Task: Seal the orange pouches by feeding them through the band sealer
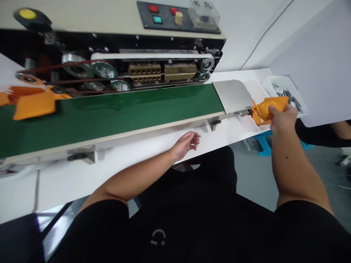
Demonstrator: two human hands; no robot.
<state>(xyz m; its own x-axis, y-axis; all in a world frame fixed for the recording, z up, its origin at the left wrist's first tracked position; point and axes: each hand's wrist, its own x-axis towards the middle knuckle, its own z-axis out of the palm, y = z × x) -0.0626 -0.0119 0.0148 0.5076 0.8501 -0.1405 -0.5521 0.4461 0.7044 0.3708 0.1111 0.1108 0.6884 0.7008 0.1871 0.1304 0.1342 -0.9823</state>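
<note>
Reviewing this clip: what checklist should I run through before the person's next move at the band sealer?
1. Right hand grip on the orange pouch: ok, fingers are over it.
2. Left hand off the green conveyor belt: ok, open over the white table.
3. Orange pouch apart from the steel plate: cannot tell whether they touch.
4. Seal on the blurred orange pouch on the belt: cannot tell.
5. Power lamps on the control panel: cannot tell whether lit.
</note>
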